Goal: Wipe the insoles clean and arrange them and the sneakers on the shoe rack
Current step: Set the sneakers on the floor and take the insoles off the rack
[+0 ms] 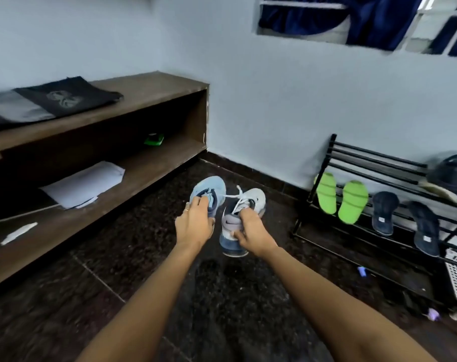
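Left arm: stretched forward, forearm bare, back of the hand facing the camera.
Left hand (194,226): fingers curled over the collar of the blue sneaker (211,185), gripping it; a ring shows on one finger.
Right arm: stretched forward beside the left, angled slightly inward.
Right hand (251,231): clasps the heel of the white sneaker (256,198), thumb against the heel's outer side, fingers hooked over the collar.
Sneakers: side by side over the dark floor (144,244), toes pointing away from the person; a white lace runs from the white one towards the blue one.
Rack (379,158): black bars, standing against the wall to the right, well apart from both hands.
Green insoles (326,193): two, leaning upright on the rack's left end.
Dark insoles (384,212): two, leaning just right of the green pair.
Dark shoe (449,173): on the rack's upper tier, at the far right.
Shelf (144,84): brown wood along the left wall; a dark cloth (65,96) lies on top and papers (83,182) on the lower level.
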Available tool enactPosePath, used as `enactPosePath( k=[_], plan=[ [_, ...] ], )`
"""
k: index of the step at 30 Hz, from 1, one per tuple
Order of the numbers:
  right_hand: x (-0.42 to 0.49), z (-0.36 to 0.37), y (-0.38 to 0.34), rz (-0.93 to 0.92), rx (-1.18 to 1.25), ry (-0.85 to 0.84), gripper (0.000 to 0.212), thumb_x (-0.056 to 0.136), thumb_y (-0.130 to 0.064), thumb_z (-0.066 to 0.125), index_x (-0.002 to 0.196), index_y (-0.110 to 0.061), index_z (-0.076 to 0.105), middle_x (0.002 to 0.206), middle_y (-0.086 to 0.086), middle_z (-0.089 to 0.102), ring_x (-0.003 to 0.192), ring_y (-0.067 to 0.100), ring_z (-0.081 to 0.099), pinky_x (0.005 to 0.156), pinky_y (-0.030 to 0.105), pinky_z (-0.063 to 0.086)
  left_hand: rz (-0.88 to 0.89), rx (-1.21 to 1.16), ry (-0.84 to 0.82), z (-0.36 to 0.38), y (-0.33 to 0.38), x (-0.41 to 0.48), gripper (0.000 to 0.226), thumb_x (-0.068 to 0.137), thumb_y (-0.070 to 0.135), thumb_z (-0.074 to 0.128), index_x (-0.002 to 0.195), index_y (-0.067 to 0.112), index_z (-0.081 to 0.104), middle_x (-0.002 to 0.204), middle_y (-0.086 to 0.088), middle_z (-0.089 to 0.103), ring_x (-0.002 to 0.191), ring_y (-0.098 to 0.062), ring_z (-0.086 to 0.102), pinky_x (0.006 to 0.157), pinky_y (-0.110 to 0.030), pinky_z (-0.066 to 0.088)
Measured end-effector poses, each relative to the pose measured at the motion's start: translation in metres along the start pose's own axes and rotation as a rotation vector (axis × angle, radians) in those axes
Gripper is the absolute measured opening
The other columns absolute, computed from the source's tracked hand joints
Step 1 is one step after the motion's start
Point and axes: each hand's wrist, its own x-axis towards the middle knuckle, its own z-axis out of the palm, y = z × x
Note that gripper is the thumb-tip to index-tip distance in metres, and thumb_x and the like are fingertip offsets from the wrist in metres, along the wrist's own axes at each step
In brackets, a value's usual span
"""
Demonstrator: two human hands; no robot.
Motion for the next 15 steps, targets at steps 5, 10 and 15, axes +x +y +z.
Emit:
enactPosePath(
  k=[5,10,15],
  plan=[
    [0.014,0.061,0.008,0.057,0.039,-0.161,0.03,0.08,-0.003,0.058,0.107,0.004,0.049,0.108,0.017,0.046,0.095,0.026,0.041,0.09,0.037,0.036,-0.115,0.011,-0.088,0.054,-0.045,-0.004,0.036,0.091,0.029,0.061,0.121,0.017,0.045,0.125,-0.001,0.048,0.12,-0.023,0.051,0.083,-0.04,0.047],
    [0.027,0.122,0.014,0.096,0.075,-0.243,0.032,0.075,0.003,0.058,0.106,0.005,0.051,0.113,0.02,0.049,0.095,0.023,0.04,0.084,0.034,0.033,-0.2,0.007,-0.12,0.102,-0.081,-0.001,0.035,0.09,0.026,0.061,0.119,0.014,0.046,0.123,-0.003,0.048,0.12,-0.025,0.05,0.083,-0.042,0.047],
    [0.04,0.169,0.025,0.167,0.085,-0.294,0.036,0.075,0.002,0.059,0.111,0.001,0.053,0.12,0.017,0.047,0.113,0.03,0.043,0.093,0.029,0.033,-0.233,-0.028,-0.164,0.136,-0.114,0.009,0.036,0.089,0.022,0.064,0.118,0.012,0.047,0.124,-0.006,0.048,0.12,-0.027,0.049,0.086,-0.043,0.046]
  ],
)
